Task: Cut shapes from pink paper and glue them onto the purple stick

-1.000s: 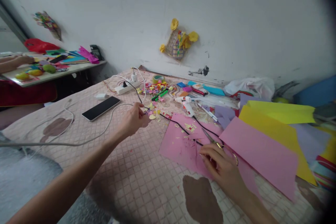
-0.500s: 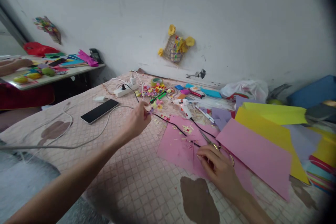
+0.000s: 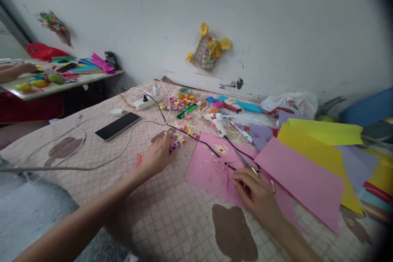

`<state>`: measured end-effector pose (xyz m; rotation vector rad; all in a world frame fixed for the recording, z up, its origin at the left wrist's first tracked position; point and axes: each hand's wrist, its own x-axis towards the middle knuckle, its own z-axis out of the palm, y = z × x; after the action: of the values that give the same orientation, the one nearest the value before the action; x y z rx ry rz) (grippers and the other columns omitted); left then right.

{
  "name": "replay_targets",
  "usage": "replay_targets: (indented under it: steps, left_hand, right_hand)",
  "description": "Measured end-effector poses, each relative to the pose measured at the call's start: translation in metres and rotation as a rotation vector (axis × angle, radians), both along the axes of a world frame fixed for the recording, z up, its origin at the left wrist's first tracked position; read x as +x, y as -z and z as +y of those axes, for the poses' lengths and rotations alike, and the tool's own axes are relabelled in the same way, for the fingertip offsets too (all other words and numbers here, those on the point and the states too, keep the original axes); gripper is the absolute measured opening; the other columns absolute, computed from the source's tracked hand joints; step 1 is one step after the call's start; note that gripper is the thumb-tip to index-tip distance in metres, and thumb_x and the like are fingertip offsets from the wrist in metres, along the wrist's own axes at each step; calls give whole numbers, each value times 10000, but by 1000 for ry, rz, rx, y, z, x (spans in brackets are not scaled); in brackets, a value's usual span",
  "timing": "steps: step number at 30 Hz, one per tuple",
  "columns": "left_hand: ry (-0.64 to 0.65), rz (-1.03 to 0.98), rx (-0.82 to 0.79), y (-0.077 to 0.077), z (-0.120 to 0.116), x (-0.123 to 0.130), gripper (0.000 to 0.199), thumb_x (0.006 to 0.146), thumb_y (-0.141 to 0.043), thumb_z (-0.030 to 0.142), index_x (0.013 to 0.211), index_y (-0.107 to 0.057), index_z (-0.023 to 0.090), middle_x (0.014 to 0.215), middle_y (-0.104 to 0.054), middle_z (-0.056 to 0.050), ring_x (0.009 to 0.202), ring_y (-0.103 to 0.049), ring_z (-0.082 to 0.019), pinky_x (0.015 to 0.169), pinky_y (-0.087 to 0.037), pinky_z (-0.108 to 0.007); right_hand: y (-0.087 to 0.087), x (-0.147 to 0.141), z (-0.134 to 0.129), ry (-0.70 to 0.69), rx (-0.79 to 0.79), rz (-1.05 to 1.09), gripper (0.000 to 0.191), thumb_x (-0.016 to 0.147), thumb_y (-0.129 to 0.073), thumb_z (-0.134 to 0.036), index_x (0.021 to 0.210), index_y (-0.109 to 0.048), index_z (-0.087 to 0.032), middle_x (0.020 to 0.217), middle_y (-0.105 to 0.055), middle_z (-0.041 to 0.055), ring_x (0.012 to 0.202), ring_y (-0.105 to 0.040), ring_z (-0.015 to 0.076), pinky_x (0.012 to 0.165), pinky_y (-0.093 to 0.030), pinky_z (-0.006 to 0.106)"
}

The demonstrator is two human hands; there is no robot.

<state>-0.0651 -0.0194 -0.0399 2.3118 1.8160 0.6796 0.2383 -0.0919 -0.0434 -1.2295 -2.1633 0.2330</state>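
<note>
My left hand (image 3: pixel 159 153) rests low on the checked table cover (image 3: pixel 172 221), its fingertips on a small purple and yellow paper piece (image 3: pixel 176 143). My right hand (image 3: pixel 256 194) lies on a cut pink paper sheet (image 3: pixel 211 170) and grips gold-handled scissors (image 3: pixel 245 161), blades pointing up and left. A black cord (image 3: pixel 199 139) runs across the pink sheet to a white glue gun (image 3: pixel 219 125). Small paper scraps (image 3: pixel 220 148) lie scattered on the pink sheet.
A black phone (image 3: pixel 117 126) and white cable (image 3: pixel 92 163) lie at left, a power strip (image 3: pixel 148 101) behind. Pink (image 3: pixel 302 178), yellow (image 3: pixel 325 147) and purple sheets pile at right. Another person's arm (image 3: pixel 14 69) rests on a far-left table (image 3: pixel 61 86).
My left hand dropped from holding something up near the cord down to the table cover, closer to me. A small red scrap now lies beside it. My right hand has barely moved.
</note>
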Motion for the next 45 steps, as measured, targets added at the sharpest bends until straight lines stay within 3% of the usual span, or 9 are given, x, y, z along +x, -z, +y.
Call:
replay_targets:
  steps: [5,11,17,22,26,31,40,43,45]
  left_hand:
    - [40,-51,-44,-8,-12,-13,421,815,-512,355,1171,-402,158,878,-630,-77,802,-609,-221,675,-453,-325]
    - [-122,53,-8,-33,-43,-26,260,860,-465,324,1076,-521,190,953,-649,-77,719,-624,-193,602,-431,-284]
    - [-124,118,310,-57,-74,-13,201,876,-460,313,797,-587,179,716,-622,-21,634,-571,-153,559,-370,-249]
    - [153,78,259,-54,-74,25,366,867,-493,338,546,-498,161,518,-511,-1,539,-498,-139,582,-369,-279]
    - [506,-18,20,-47,-59,72,210,869,-495,188,1066,-567,189,893,-660,-38,775,-602,-158,697,-438,-271]
    - [826,-84,-73,-42,-38,122,145,824,-496,120,930,-594,139,931,-656,-87,861,-602,-191,764,-451,-282]
    - [868,-461,-254,-23,-33,124,259,815,-508,148,1068,-559,155,811,-646,-29,711,-582,-117,674,-447,-218]
    - [760,-494,-191,-16,-31,118,154,800,-539,186,951,-548,160,795,-615,-20,710,-560,-115,672,-431,-226]
    - [560,-461,-114,-14,-27,115,85,754,-569,186,761,-487,167,726,-547,2,642,-496,-111,578,-375,-221]
  right_hand:
    - [0,1,2,-10,-9,32,112,893,-459,-198,869,-568,-217,901,-604,34,840,-571,173,741,-422,294]
    - [0,3,2,-8,6,35,109,893,-461,-189,887,-566,-218,917,-605,39,864,-563,176,759,-418,298]
    - [-2,2,1,0,8,31,111,893,-464,-196,887,-572,-221,932,-606,41,871,-567,179,761,-423,297]
    - [-8,-3,-3,35,2,98,125,879,-489,-218,968,-577,-226,989,-597,57,824,-570,175,720,-444,293]
    - [-13,-9,-7,63,-99,177,254,879,-494,-269,1129,-517,-230,960,-598,55,683,-559,153,663,-464,287]
    - [-11,-6,-7,71,-45,113,240,907,-432,-276,1123,-524,-225,983,-640,61,805,-603,188,704,-466,299]
    - [-15,7,-5,168,175,32,232,913,-430,-291,743,-560,-201,628,-650,-2,510,-585,124,506,-408,221]
    - [-25,19,-6,320,202,72,308,914,-413,-293,634,-499,-196,481,-530,-35,387,-457,90,442,-338,216]
    - [-30,32,-5,506,240,147,380,911,-409,-324,551,-417,-201,404,-389,-55,358,-365,84,419,-291,225]
